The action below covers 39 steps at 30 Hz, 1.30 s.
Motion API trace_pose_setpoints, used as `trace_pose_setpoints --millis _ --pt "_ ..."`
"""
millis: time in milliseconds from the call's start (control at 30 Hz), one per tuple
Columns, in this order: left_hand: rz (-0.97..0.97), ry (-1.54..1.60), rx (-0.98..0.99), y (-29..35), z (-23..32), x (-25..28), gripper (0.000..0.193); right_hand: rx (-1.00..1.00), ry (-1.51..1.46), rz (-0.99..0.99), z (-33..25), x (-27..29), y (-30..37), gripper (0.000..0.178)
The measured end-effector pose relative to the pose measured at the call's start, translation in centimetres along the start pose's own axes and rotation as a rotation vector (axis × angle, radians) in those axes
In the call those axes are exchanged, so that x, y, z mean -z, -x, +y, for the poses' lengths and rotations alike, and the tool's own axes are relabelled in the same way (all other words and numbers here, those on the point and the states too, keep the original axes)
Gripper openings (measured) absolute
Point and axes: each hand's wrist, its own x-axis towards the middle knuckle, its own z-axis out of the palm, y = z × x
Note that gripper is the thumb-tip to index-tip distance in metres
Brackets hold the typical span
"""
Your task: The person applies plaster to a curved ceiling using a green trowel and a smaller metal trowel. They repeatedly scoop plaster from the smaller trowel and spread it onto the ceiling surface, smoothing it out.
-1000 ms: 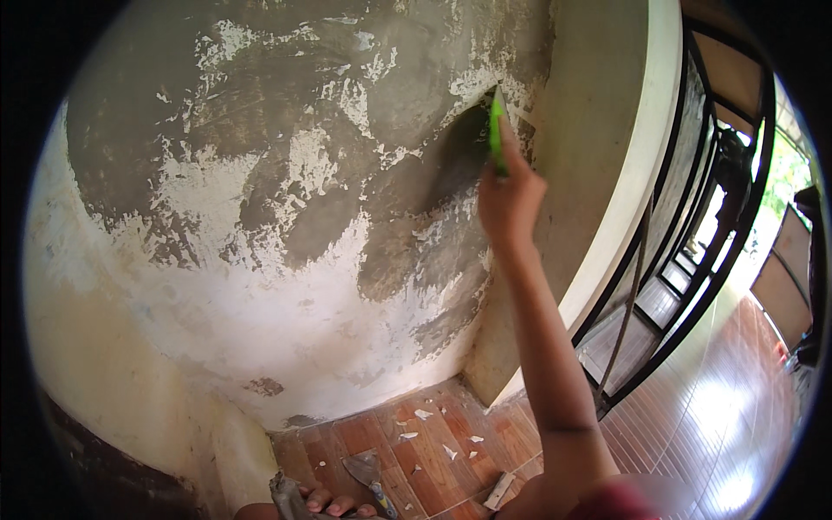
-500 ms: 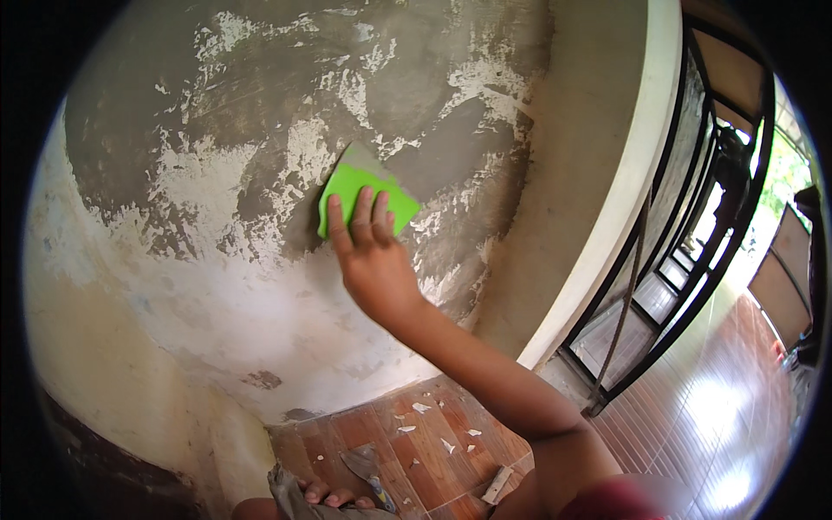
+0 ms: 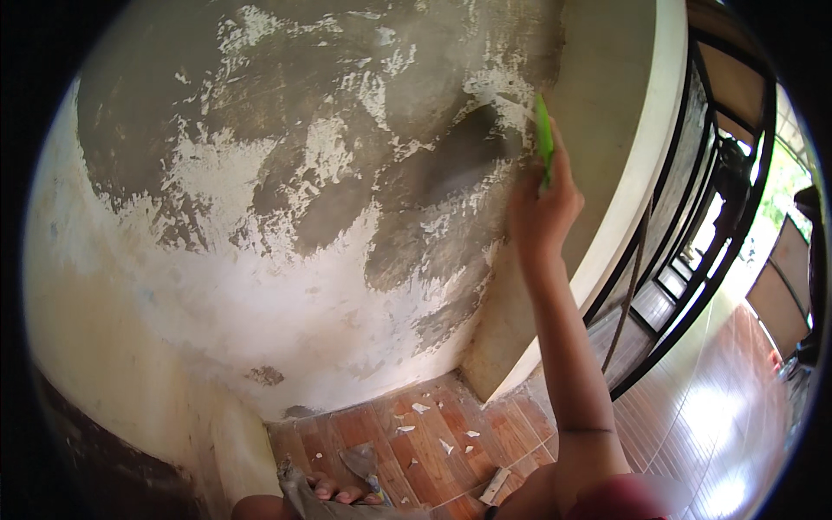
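Observation:
My right hand [image 3: 548, 204] is raised at the right side of the wall patch, closed on a green flat plastic putty spreader [image 3: 544, 139]. The spreader is seen nearly edge-on, close to the corner where the patch ends. Smeared grey filler and flaking white paint cover the wall [image 3: 347, 182]; a darker shadow lies left of the hand. Low at the bottom edge, the fingers of my left hand [image 3: 334, 490] show in part, curled by grey material [image 3: 299, 494]. Next to them is a grey, blade-like piece [image 3: 360, 464] with a blue and yellow part; what the hand grips is unclear.
White paint flakes [image 3: 446, 446] and a small pale block [image 3: 495, 485] lie on the brown tiled floor [image 3: 407, 468]. A cream pillar [image 3: 598, 173] juts out right of the patch. Beyond it stand a black metal frame [image 3: 745, 234] and a shiny floor [image 3: 693, 399].
My right hand has swept the green spreader right and upward across the wall to the pillar side, turning it from face-on to edge-on. My left hand has barely moved.

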Motion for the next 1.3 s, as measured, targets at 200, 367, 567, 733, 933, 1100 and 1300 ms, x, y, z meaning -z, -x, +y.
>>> trace_pose_setpoints --millis 200,367,567,733,933,1100,1300 --pt "0.016 0.045 0.103 -0.6 0.6 0.0 0.038 -0.128 0.106 -0.25 3.9 -3.8 2.9 0.078" --pt "0.046 -0.003 0.066 -0.7 0.8 0.4 0.04 0.061 0.192 -0.27 0.4 -6.8 6.0 0.08" --pt "0.078 0.021 0.066 -0.8 0.7 0.4 0.04 0.212 0.168 -0.422 -4.8 -7.3 9.3 0.076" --pt "0.135 -0.029 0.061 -0.4 0.4 -0.2 0.037 0.286 0.115 -0.573 -9.7 -6.4 10.4 0.07" --pt "0.088 -0.118 0.075 -0.3 1.2 0.2 0.037 0.081 -0.465 -0.598 -12.6 -0.7 6.9 0.064" --pt "0.107 0.35 -0.143 -0.1 -1.0 1.3 0.038 0.003 -0.083 -0.128 -6.0 0.8 0.3 0.047" --pt "0.168 0.126 -0.086 0.5 -0.1 1.4 0.05 -0.158 0.284 -0.257 0.9 -2.0 0.0 0.063"
